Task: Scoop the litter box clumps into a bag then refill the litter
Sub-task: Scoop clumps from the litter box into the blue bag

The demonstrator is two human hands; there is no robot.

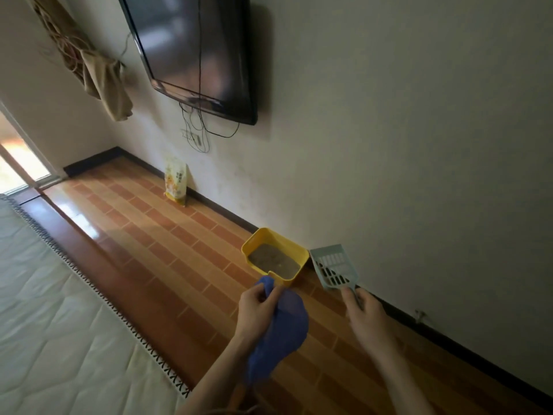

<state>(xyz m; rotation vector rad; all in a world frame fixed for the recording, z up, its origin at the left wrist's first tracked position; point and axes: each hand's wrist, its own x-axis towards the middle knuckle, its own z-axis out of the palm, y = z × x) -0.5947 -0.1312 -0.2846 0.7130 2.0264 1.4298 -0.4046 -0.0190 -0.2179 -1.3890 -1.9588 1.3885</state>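
Note:
A yellow litter box (300,255) with grey-brown litter (273,260) stands on the floor against the wall. My left hand (257,310) pinches the top edge of a blue plastic bag (284,327), which hangs down just in front of the box. My right hand (366,316) grips the handle of a pale blue slotted scoop (335,266), held in the air to the right of the box with its blade pointing up toward the wall. A white and yellow litter bag (176,182) stands upright further along the wall.
A mattress (54,310) with a zigzag-stitched edge fills the left side. Striped wood-pattern floor (167,244) runs between it and the wall. A wall-mounted TV (194,49) with dangling cables hangs above. A bright doorway (18,166) is at far left.

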